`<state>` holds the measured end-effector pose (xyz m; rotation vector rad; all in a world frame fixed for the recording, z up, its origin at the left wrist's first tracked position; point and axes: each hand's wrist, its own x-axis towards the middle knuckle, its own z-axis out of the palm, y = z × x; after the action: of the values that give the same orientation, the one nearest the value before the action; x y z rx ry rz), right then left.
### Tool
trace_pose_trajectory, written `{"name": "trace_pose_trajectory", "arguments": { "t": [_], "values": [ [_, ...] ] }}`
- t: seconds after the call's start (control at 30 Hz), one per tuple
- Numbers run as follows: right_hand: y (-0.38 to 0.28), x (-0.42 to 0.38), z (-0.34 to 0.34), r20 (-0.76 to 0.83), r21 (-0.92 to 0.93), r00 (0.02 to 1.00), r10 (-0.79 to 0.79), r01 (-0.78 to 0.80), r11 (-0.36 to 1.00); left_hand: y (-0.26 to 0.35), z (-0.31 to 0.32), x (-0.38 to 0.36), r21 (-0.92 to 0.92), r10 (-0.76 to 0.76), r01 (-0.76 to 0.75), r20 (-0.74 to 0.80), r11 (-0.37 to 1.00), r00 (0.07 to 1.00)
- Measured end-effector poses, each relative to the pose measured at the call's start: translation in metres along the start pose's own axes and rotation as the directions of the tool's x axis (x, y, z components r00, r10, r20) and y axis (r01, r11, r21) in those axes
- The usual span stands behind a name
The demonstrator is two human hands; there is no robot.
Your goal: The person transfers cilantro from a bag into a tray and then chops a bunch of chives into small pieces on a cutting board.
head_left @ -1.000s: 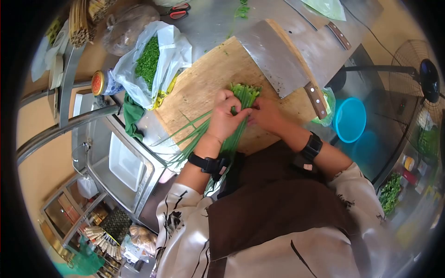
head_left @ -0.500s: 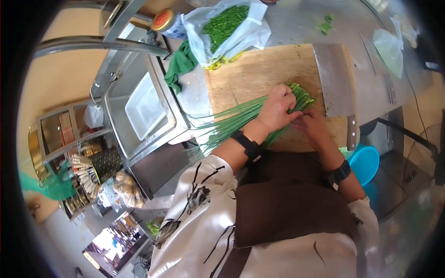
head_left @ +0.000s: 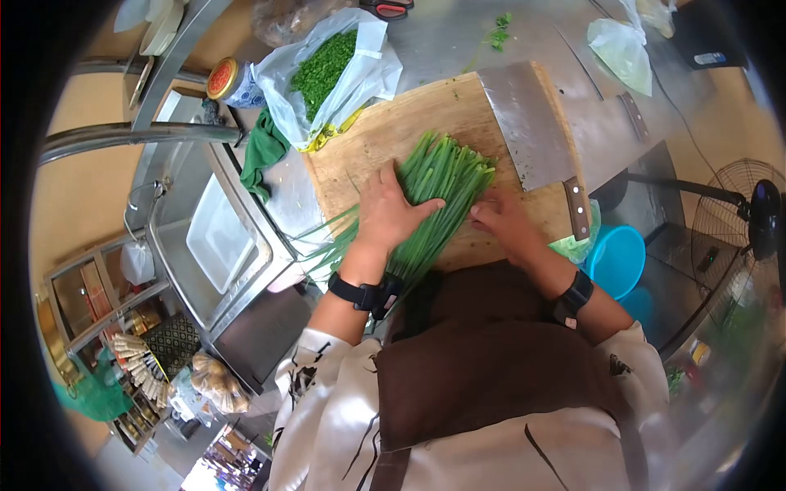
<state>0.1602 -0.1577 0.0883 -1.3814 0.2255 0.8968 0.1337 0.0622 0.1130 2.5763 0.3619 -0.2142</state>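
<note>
A thick bundle of long green chives [head_left: 438, 192] lies slantwise on the wooden cutting board [head_left: 368, 139], its trimmed ends fanned toward the upper right. My left hand [head_left: 390, 206] rests open on the left side of the bundle, thumb stretched across the stems. On the other side, my right hand [head_left: 506, 219] is near the bundle's right edge, its fingers loosely bent and partly hidden, with nothing visible in them. A broad cleaver [head_left: 528, 127] lies flat along the board's right side, its riveted handle toward me.
A white plastic bag [head_left: 372, 61] of chopped greens stands behind the board, beside a lidded jar [head_left: 233, 83] and a green cloth [head_left: 264, 151]. At left is a metal sink [head_left: 176, 262] holding a white tub. A blue bucket [head_left: 616, 260] and a fan [head_left: 741, 209] stand at right.
My left hand has gone from gripping the stems to lying spread on them. The bundle's ends have spread wider. My right hand has come away from my left. The view has shifted.
</note>
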Motion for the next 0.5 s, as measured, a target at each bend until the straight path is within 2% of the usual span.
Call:
{"name": "trace_pose_trajectory", "arguments": {
  "t": [0.03,0.13,0.23,0.33,0.43,0.5],
  "values": [
    [-0.001,-0.001,-0.001,0.037,-0.031,0.999,-0.005,0.006,0.999,0.004,-0.001,0.0,0.002,-0.063,0.063,0.072,0.998,0.995],
    [-0.001,-0.002,0.003,-0.004,-0.082,1.0,-0.028,0.027,0.996,0.01,-0.007,0.01,-0.079,-0.127,0.15,0.237,0.986,0.963],
    [0.002,0.003,0.0,0.049,-0.047,0.999,-0.008,0.01,0.999,0.003,-0.006,0.017,-0.425,-0.014,0.213,0.425,0.88,0.905],
    [0.001,0.005,-0.004,0.076,-0.08,0.997,-0.011,0.017,0.997,-0.015,0.011,0.022,-0.529,0.099,0.094,0.324,0.843,0.941],
    [-0.004,0.003,-0.002,0.06,-0.094,0.998,0.033,-0.027,0.995,-0.013,0.003,0.02,-0.524,-0.045,0.187,0.272,0.831,0.961],
    [-0.012,-0.001,-0.003,0.109,-0.165,0.994,0.034,-0.016,0.986,-0.022,0.002,0.022,-0.599,-0.027,0.159,0.223,0.785,0.974]
  ]
}}
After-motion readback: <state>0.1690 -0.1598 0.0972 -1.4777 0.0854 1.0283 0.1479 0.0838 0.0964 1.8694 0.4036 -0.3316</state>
